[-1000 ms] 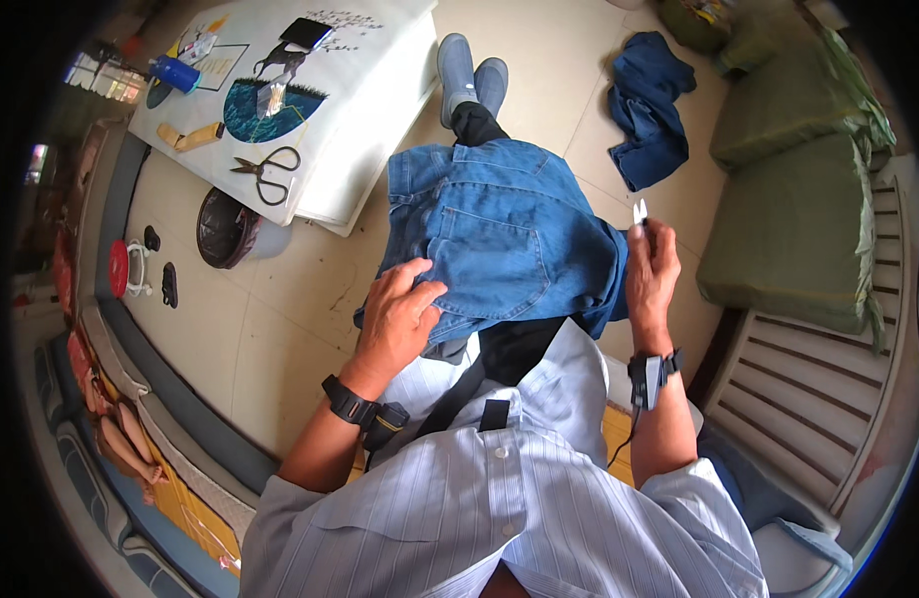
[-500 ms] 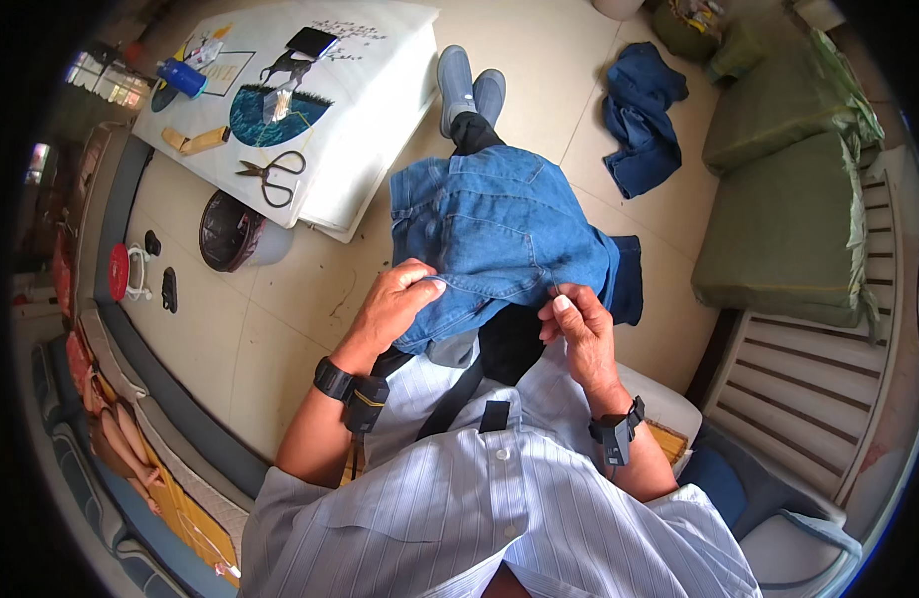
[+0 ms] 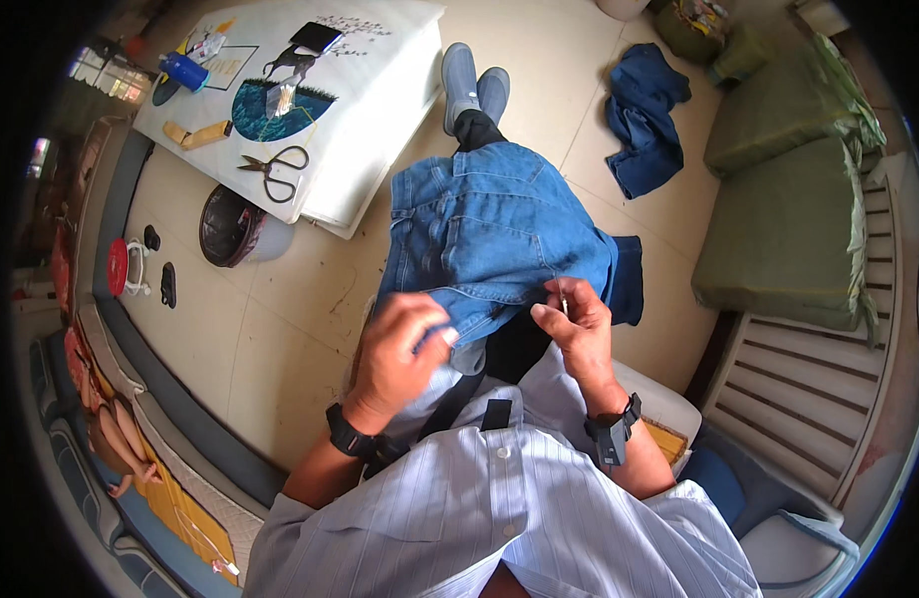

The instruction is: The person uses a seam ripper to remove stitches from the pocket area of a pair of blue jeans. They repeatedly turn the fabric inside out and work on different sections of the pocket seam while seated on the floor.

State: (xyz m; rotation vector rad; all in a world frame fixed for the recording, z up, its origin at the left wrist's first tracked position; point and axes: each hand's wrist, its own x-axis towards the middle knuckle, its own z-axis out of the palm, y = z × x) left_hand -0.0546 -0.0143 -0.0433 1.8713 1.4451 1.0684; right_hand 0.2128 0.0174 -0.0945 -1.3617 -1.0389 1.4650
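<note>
A pair of blue jeans lies spread across my lap, its waistband toward me and a back pocket facing up. My right hand is at the waistband's right part, thumb and fingers pinched round a small thin metal tool; its exact kind is too small to make out. My left hand is over the left end of the waistband, fingers curled and smeared by motion. Whether it touches the cloth is hard to see. Dark bands with small boxes are strapped round both wrists.
On the white table at the far left lie black scissors, a blue bottle and a dark flat device. A bin stands below. More jeans lie on the floor. Green-covered bundles sit right. Another person's legs rest left.
My left hand has let go of the waistband and moved slightly down toward me, blurring. My right hand has turned a little, and the thin metal tool now shows in its fingers.
</note>
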